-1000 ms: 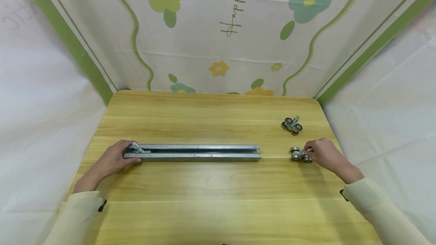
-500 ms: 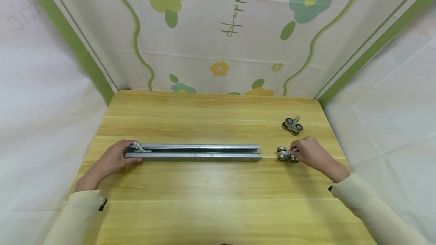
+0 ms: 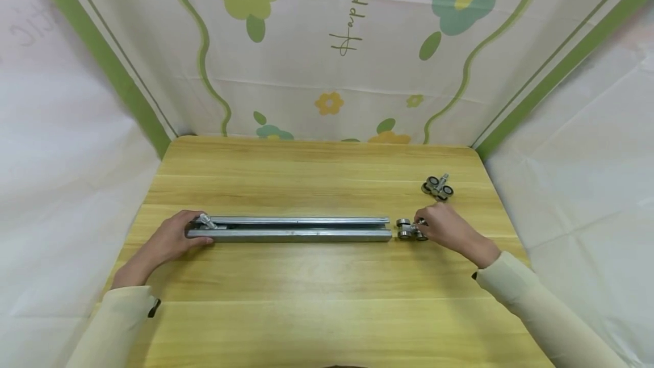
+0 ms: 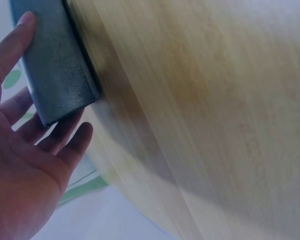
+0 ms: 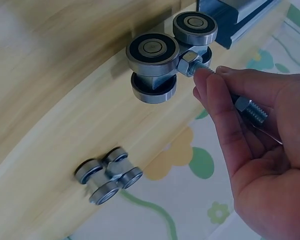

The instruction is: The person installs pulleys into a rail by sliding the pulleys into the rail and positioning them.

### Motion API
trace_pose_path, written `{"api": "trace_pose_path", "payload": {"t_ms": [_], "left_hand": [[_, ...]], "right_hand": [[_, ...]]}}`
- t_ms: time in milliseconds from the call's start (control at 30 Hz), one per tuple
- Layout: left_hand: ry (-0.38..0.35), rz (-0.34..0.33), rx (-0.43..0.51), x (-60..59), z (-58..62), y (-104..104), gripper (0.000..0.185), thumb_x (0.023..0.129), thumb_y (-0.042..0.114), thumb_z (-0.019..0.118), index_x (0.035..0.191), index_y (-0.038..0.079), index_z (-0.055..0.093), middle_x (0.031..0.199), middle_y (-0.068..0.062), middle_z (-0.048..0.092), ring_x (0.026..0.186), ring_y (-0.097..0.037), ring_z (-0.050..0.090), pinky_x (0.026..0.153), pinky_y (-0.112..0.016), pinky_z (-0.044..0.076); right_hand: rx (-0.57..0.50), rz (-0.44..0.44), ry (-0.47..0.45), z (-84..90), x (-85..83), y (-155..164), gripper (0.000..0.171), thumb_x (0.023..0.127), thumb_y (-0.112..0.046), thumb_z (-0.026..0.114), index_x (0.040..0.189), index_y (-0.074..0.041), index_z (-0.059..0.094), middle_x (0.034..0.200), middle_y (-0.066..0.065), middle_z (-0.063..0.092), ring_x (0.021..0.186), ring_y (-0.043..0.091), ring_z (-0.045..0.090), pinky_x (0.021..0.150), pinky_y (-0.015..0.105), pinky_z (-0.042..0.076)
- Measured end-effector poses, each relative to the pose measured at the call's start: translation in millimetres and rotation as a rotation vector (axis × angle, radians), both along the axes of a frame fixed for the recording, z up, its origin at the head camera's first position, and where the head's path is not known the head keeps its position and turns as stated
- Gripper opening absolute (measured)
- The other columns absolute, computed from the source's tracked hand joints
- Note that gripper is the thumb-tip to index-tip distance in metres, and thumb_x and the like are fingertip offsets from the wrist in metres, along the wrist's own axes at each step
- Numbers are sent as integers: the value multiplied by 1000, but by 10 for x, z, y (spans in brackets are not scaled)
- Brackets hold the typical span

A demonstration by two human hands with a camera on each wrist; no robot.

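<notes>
A silver metal track (image 3: 296, 236) with a slot along its top lies lengthwise on the wooden table. At its left end, my left hand (image 3: 171, 237) grips it, thumb on the near side and fingers around the far side; the left wrist view shows the track's end (image 4: 60, 65) between them. A bolt (image 3: 206, 221) sticks up from the slot beside this hand. My right hand (image 3: 452, 230) pinches the threaded bolt of a four-wheeled roller trolley (image 5: 152, 52). Its wheels stand just right of the track's open right end (image 5: 240, 20), a small gap apart.
Another roller trolley (image 3: 436, 188) lies on the table (image 3: 317, 294) behind my right hand, its bolt pointing up and away. Flower-printed cloth (image 3: 301, 61) hangs behind the table, and pale cloth stands at both sides.
My right hand has moved left with the roller trolley, from well right of the track to right beside its end. My left hand and the track have stayed in place.
</notes>
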State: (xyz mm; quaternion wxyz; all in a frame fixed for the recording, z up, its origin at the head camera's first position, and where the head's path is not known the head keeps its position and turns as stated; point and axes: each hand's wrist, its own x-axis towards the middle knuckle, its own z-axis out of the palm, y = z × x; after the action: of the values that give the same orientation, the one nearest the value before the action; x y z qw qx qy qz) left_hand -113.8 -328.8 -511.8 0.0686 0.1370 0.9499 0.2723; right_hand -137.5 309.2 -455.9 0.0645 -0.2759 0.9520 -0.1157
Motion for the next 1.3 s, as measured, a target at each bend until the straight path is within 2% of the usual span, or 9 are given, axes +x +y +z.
{"api": "trace_pose_path", "payload": {"t_ms": [300,700,1300], "left_hand": [[-12,-5,-9,-23,-5,-5,71,86,31,90,134,-12,60,133,-39,60,125,-60,54,105,-72,44],[-13,-1,2,-25,-9,-3,66,85,32,91,130,-8,64,130,-35,63,123,-57,57,102,-70,46],[-6,10,20,-16,-38,-11,67,85,28,92,132,-9,63,132,-37,61,124,-58,56,103,-71,45]], "right_hand": [[3,12,-9,-41,-17,-141,5,91,0,80,95,-2,80,88,6,79,68,6,68,64,32,61],[-18,31,-3,-77,-36,-297,6,90,1,81,94,-3,81,88,6,79,70,8,70,63,30,61],[-51,48,10,-109,-69,-464,6,92,-1,80,97,-3,81,89,6,80,65,1,65,60,25,57]]}}
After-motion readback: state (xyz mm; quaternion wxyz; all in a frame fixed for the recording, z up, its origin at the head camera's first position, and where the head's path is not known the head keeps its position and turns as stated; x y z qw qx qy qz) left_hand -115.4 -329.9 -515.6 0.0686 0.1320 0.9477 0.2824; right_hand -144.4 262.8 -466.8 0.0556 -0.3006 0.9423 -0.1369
